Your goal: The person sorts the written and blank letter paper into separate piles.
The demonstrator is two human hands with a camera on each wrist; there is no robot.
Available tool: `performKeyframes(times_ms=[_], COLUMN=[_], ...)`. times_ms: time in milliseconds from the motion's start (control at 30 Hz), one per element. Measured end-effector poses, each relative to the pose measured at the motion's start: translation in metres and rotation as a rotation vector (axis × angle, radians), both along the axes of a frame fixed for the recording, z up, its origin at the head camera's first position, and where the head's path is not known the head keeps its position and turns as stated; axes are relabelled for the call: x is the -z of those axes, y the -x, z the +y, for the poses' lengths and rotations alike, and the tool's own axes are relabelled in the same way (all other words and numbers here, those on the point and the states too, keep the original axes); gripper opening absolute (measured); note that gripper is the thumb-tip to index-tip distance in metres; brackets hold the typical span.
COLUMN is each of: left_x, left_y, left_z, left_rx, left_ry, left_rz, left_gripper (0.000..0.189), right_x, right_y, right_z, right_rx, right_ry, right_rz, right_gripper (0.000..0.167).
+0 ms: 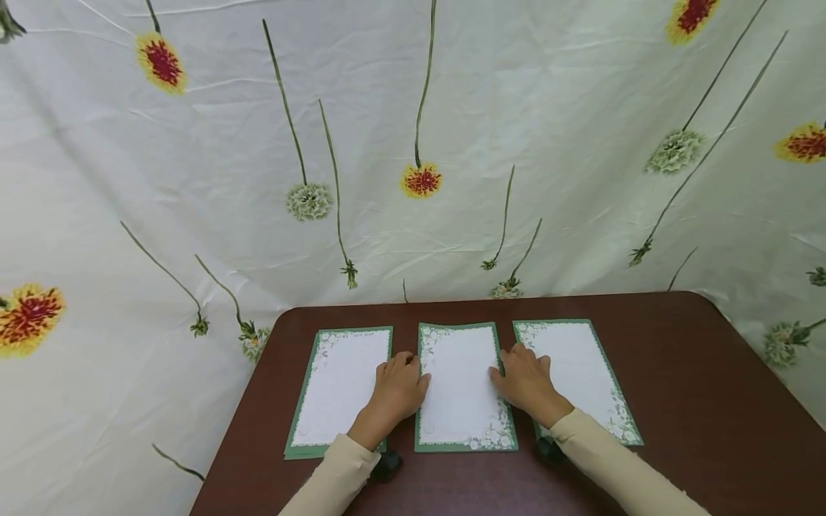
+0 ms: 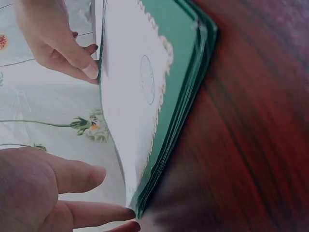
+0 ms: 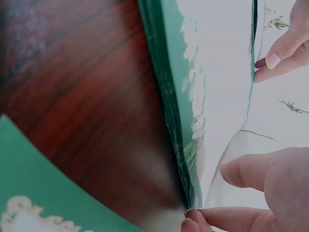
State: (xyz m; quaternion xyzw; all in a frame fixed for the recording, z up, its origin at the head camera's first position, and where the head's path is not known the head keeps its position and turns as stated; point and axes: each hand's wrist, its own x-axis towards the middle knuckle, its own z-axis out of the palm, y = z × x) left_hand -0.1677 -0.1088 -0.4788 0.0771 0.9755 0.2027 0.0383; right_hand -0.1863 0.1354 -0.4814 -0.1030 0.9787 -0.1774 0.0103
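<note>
The middle stack of green-bordered sheets of paper (image 1: 459, 387) lies on the table between the two hands. My left hand (image 1: 396, 387) is at its left long edge, with the thumb extending over the top sheet. In the left wrist view, the fingertips (image 2: 131, 213) touch the side of the stack (image 2: 176, 104), whose layered edges show. At the opposite long edge is my right hand (image 1: 525, 381), its thumb likewise reaching over the paper. The right wrist view shows its fingertips (image 3: 192, 213) against the stack's side (image 3: 169, 104), fingers fairly straight and thumb raised.
To the left lies another green-bordered stack (image 1: 338, 390), partly under the left forearm. A third stack (image 1: 574, 358) lies to the right, partly covered by the right hand and sleeve. All rest on a dark reddish-brown table (image 1: 697, 401). A flowered cloth (image 1: 548, 129) hangs behind.
</note>
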Motion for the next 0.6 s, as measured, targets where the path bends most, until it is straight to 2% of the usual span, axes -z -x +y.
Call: performKeyframes(times_ms=[133,267,367,600], left_x=[0.0013,0.004,0.0046,0.0003], left_y=[-0.0006,0.001,0.0023,0.003], left_z=[0.0011,0.0013,0.0012,0.0056], left_rx=[-0.02,-0.023,-0.013,-0.006], left_ry=[-0.013,-0.033,-0.07,-0.23], left_rz=[0.042,0.102,0.122,0.148], left_gripper=[0.045,0.042,0.042,0.044], right_x=[-0.001,0.0002,0.0024,0.004], right_y=[0.0001,0.0004,0.0016,0.0087], right_z=[-0.0003,-0.0013,-0.0021,0.0046], right_rx=[0.037,0.074,0.087,0.12], right_ry=[0.058,0.192,0.294,0.426], right_rz=[0.004,0.002,-0.01,-0.018], right_gripper=[0.044,0.04,0.039,0.035])
